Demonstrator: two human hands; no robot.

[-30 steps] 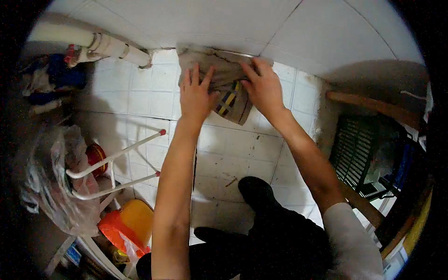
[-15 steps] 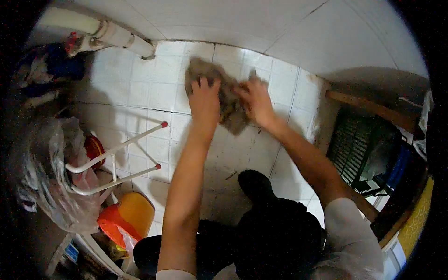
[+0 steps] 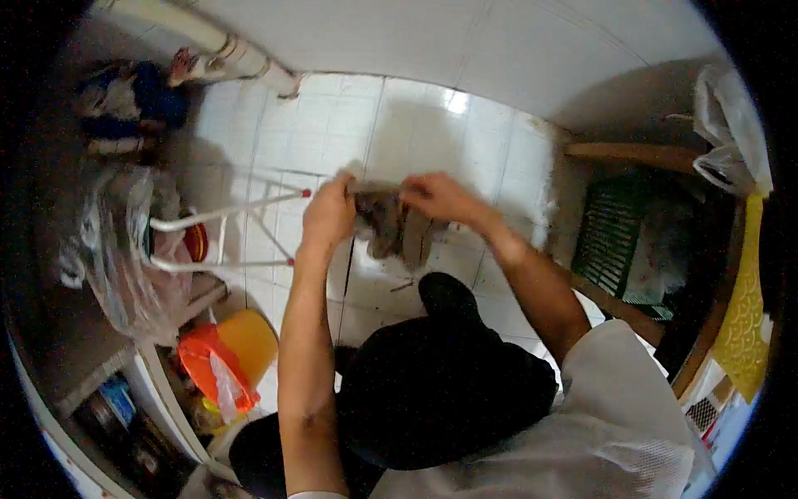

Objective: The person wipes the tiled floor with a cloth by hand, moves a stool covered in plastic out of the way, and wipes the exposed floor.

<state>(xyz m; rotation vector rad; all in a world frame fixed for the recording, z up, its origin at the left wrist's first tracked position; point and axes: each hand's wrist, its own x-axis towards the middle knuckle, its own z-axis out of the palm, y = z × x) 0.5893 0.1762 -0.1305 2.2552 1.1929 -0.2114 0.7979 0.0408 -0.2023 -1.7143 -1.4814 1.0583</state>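
A dirty brown-grey cloth (image 3: 389,223) hangs between my hands above the white tiled floor (image 3: 332,125). At its left edge, my left hand (image 3: 329,211) is closed on the fabric. My right hand (image 3: 434,198) pinches the upper right edge. The cloth's lower part droops in folds and is somewhat blurred. Below it, a small dark stick-like bit (image 3: 402,285) lies on the tiles, close to my dark shoe (image 3: 449,298).
To the left are a white metal frame with red-tipped legs (image 3: 224,214), clear plastic bags (image 3: 125,249) and an orange-yellow bucket (image 3: 253,337). A pipe (image 3: 249,62) meets the floor at the back left. At right, a dark green crate (image 3: 611,224) sits beneath a wooden bar (image 3: 632,155).
The cloth was spread on the floor under both hands; now it is lifted off and hangs folded between them, nearer my body. The view has shifted slightly.
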